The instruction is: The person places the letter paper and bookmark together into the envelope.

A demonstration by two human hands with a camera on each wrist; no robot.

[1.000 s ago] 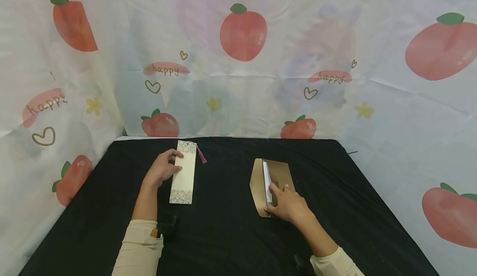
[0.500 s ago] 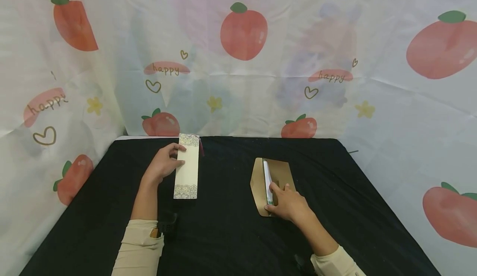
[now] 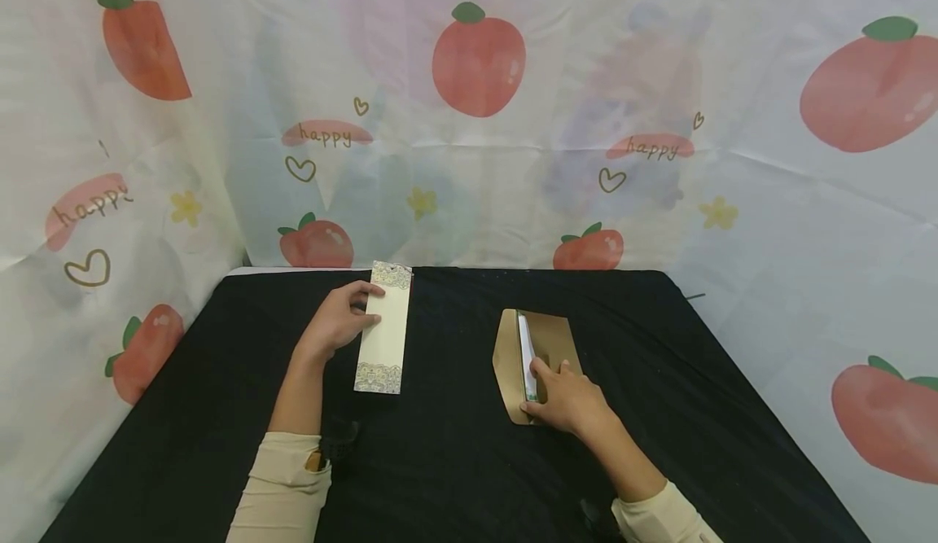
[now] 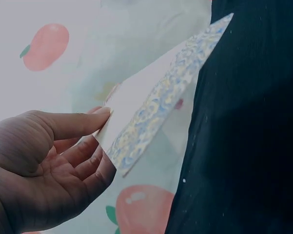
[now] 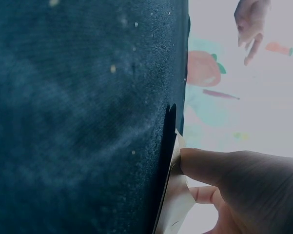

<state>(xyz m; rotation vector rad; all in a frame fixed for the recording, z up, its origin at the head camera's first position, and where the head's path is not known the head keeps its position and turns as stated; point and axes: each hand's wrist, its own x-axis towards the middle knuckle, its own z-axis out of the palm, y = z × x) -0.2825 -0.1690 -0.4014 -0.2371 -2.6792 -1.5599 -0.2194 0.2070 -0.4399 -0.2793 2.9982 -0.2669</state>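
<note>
A cream bookmark (image 3: 385,331) with patterned bands at both ends is pinched between the thumb and fingers of my left hand (image 3: 340,320). In the left wrist view, the bookmark (image 4: 158,97) slants up off the black cloth, one blue-and-yellow band facing the camera. Right of it lies a tan paper envelope (image 3: 551,333), its pointed flap spread to the left. White shows inside its mouth. My right hand (image 3: 572,400) grips the envelope's near part, thumb at the lower edge and a fingertip at the opening; in the right wrist view the thumb presses on the envelope (image 5: 173,200).
Black cloth (image 3: 454,461) covers the table under both hands. A pale curtain (image 3: 506,193) printed with red fruit stands behind and at both sides. A dark strap (image 3: 339,439) is on the left wrist.
My left hand has raised the bookmark and carried it to the right; its purple tassel has passed almost wholly out of sight. The right hand and envelope have stayed put.
</note>
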